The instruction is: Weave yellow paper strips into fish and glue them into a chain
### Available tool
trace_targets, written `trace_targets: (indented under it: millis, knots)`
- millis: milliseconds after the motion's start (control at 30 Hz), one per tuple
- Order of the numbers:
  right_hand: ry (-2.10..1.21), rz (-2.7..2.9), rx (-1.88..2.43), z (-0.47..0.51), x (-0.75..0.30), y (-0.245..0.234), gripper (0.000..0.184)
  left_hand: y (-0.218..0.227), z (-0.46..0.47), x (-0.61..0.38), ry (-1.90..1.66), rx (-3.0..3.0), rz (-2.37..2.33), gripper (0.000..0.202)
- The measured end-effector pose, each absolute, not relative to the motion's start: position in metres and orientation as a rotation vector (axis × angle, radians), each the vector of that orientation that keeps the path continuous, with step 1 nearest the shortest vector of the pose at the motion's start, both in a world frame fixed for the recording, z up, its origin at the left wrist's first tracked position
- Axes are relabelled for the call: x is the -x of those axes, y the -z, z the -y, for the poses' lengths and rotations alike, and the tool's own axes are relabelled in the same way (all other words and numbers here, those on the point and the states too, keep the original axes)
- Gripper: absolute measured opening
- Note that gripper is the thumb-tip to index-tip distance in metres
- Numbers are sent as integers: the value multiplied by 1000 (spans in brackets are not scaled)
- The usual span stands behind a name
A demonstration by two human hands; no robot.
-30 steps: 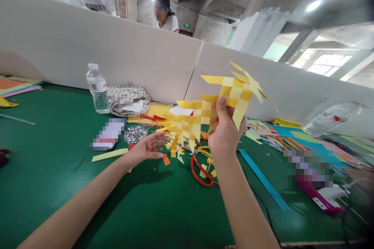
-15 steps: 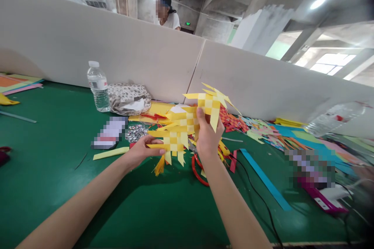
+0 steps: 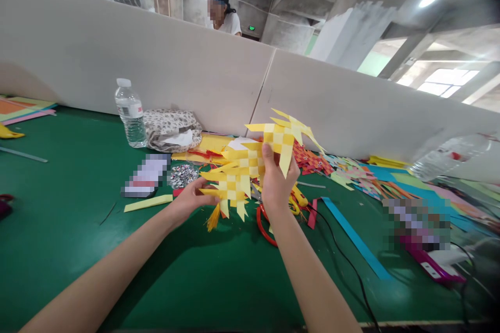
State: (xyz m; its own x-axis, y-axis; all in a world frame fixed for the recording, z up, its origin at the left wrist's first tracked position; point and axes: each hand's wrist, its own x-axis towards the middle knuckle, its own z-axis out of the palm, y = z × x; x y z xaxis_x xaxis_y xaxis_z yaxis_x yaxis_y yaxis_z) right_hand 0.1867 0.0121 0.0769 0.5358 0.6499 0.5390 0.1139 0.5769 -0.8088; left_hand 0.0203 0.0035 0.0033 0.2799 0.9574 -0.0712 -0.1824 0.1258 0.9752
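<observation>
Between my hands, above the table, is a yellow woven paper ornament [image 3: 254,162] in a checkered pattern, made of joined sections with pointed strip ends. My right hand [image 3: 279,182] grips its upper right part, thumb pressed on the front. At the lower left, my left hand [image 3: 191,200] pinches a pointed strip end between thumb and fingers. An orange-yellow tassel [image 3: 213,218] hangs below that end. Under and behind my right hand lie red-handled scissors [image 3: 265,229] and a yellow-handled tool [image 3: 299,197], both partly hidden.
On the green table [image 3: 219,281] stand a water bottle [image 3: 130,114] and a patterned cloth pouch [image 3: 172,130]. A phone [image 3: 146,176], a blue paper strip [image 3: 355,239], red woven pieces [image 3: 310,158] and a black cable [image 3: 344,255] lie around. A pale partition [image 3: 187,73] runs behind; two people are beyond it.
My left fingers have shifted slightly on the strip end, and the ornament's lower left part has tilted a little. My right hand keeps its grip.
</observation>
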Motion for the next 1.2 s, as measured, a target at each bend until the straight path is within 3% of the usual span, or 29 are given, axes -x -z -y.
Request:
trace_targets:
  millis: [533, 1000, 1200]
  knots:
    - [-392, 921, 968, -7, -189, -71, 27, -7, -2, -22, -1052, -993, -884, 38]
    - [-388, 973, 1045, -4, -195, -56, 27, 0, -3, -23, -907, -1108, -852, 72]
    - [-403, 1003, 1043, -3, -196, -54, 28, 5, -6, -21, -888, -1173, -861, 73]
